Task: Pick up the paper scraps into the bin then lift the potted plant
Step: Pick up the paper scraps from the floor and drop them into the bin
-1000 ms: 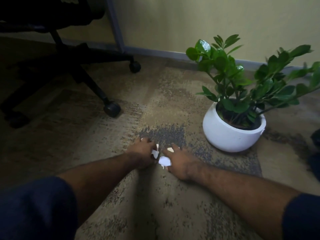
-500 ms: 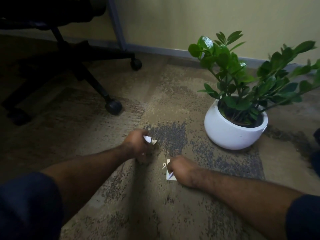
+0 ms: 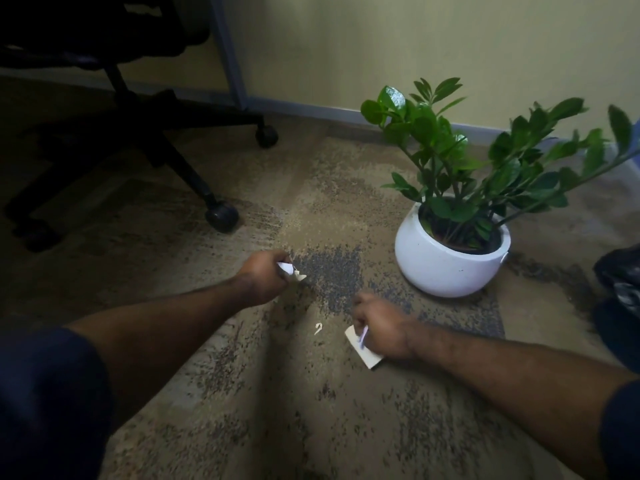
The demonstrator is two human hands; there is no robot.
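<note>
i have open carpet (image 3: 311, 393) between my arms, the office chair (image 3: 145, 140) far left and the potted plant (image 3: 450, 251) upright by the wall on my right. my left hand (image 3: 263, 277) has its fingers curled around crumpled paper scraps (image 3: 289, 270). my right hand (image 3: 381, 329) pinches a flat paper scrap (image 3: 360, 351), long edge running toward me. a tiny curled scrap (image 3: 318, 328) lies between them.

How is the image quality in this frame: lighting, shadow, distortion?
Head view: dim and uneven, with the chair nearly lost in shadow at upper left; the white pot and wall are best lit. Wide-angle bending curves the baseboard. Scraps in the left hand and right hand read clearly.
</note>
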